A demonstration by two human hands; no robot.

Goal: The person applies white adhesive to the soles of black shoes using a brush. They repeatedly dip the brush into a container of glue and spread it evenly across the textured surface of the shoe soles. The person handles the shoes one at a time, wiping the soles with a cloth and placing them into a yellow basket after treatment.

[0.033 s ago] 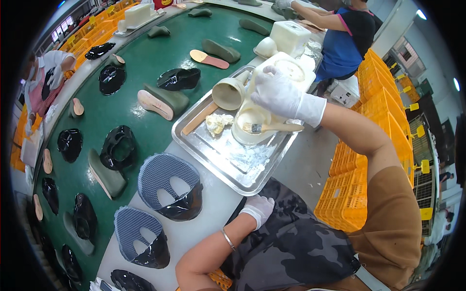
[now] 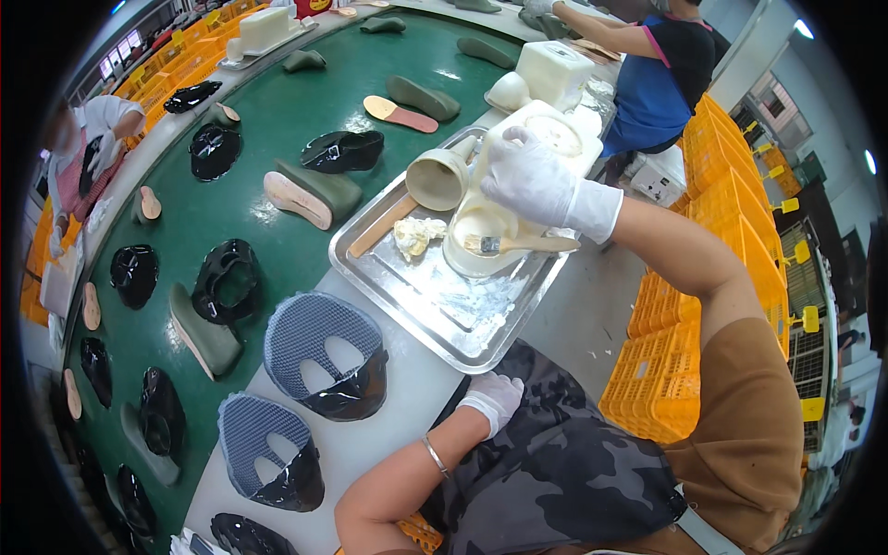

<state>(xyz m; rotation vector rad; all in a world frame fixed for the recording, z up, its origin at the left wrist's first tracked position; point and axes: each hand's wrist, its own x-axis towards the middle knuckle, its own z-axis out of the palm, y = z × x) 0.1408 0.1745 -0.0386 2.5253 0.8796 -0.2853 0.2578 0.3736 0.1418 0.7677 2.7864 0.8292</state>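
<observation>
My right hand (image 2: 529, 176), in a white glove, is curled into a fist above a white plastic container (image 2: 561, 137). What it grips, if anything, is hidden. Just below it, a wooden-handled brush (image 2: 536, 244) lies across a white tub (image 2: 474, 259) in a metal tray (image 2: 481, 359). Also in the tray are a beige cup (image 2: 437, 178) tipped on its side, a flat wooden stick (image 2: 381, 228) and a crumpled off-white wad (image 2: 416, 239). My left hand (image 2: 493, 400), gloved too, rests with bent fingers on my dark camouflage apron (image 2: 573, 462), beside the tray's near edge.
Two glossy black shoe uppers with blue mesh lining (image 2: 319, 347) stand on the pale table edge (image 2: 370, 453). The green belt (image 2: 277, 97) carries several black uppers and dark green shoe lasts (image 2: 199, 328). Orange crates (image 2: 666, 370) are stacked at right. Co-workers (image 2: 652, 88) stand beyond.
</observation>
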